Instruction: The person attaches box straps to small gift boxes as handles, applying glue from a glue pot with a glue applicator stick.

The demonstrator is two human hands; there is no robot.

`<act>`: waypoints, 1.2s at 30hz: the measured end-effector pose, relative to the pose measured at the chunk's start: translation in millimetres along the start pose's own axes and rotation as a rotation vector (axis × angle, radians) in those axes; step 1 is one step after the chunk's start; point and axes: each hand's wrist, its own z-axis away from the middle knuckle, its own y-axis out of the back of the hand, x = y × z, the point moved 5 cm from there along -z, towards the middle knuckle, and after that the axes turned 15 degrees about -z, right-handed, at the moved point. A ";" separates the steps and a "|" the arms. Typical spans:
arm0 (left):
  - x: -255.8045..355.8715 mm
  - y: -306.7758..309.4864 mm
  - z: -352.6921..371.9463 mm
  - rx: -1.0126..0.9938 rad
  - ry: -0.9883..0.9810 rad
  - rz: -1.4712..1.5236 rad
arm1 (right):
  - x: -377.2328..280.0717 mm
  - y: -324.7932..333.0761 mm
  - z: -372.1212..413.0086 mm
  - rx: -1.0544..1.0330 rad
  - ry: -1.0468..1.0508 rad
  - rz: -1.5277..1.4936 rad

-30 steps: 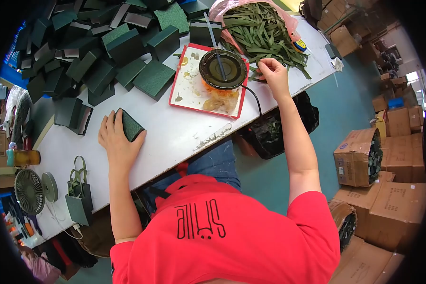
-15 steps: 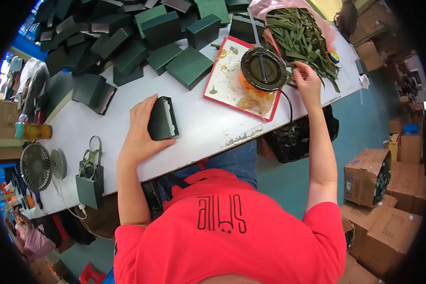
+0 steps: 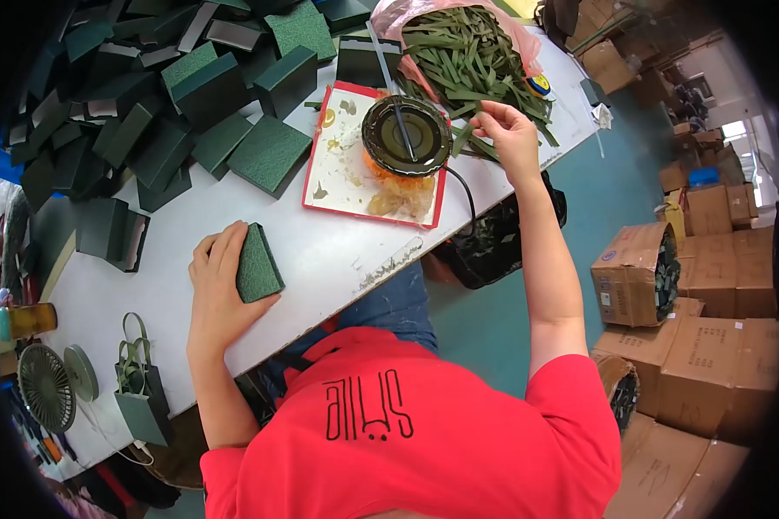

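Note:
My left hand [image 3: 221, 285] is wrapped round a small textured green box [image 3: 258, 266] resting on the white table, thumb along its near edge and fingers along the far side. To the right, my right hand [image 3: 509, 138] pinches the end of a green ribbon strip [image 3: 464, 138] between thumb and fingertips. This strip hangs beside a round, dark-rimmed glue pot [image 3: 407, 130] with an orange body. A thin stick [image 3: 398, 108] lies across the pot, which stands on a stained white board with a red edge [image 3: 331, 177]. Behind that hand is a heap of green ribbon strips [image 3: 467, 52] in pink plastic.
Many green boxes [image 3: 208, 91] are piled at the back left. A small green bag with ribbon handles [image 3: 144, 402] and a fan [image 3: 47, 387] stand at the left edge. A cable [image 3: 470, 190] runs from the pot over the table edge. Cartons [image 3: 632, 277] stack up on the right.
The view has shifted to the right. My left hand has turned the green box so its textured broad face shows instead of the open side. The right hand stays beside the pot, fingers still pinched.

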 end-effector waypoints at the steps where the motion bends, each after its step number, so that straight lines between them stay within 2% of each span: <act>1: -0.1 0.0 -0.2 0.004 0.000 0.001 | -6.0 0.4 0.7 0.005 0.029 0.004; 4: -1.0 0.0 0.2 0.009 0.004 0.002 | -33.1 4.8 10.2 0.024 0.111 0.007; 8: -1.4 -0.4 0.1 0.012 0.009 0.004 | -109.0 -9.0 67.0 0.059 0.322 0.058; 11: -1.0 -0.7 -0.2 0.018 0.009 0.000 | -117.5 -18.3 115.0 0.036 0.200 -0.028; 12: -0.6 -0.6 -0.3 0.021 0.008 -0.001 | -109.4 -26.9 127.0 -0.029 0.100 -0.061; 14: -0.4 -0.5 -0.5 0.022 0.012 0.000 | -78.4 -43.2 140.2 -0.106 -0.102 -0.173; 16: 0.4 -0.7 -0.9 0.022 0.011 0.001 | -39.0 -52.2 145.5 -0.059 -0.317 -0.261; 18: 0.1 0.0 -0.8 0.021 0.011 -0.003 | -18.1 -63.0 146.7 -0.056 -0.415 -0.367; 24: -0.6 0.1 -0.3 0.028 0.016 0.003 | 1.3 -71.7 133.7 0.014 -0.431 -0.494; 36: 1.4 1.5 0.2 0.052 0.016 0.012 | 13.4 -77.8 124.1 0.057 -0.457 -0.477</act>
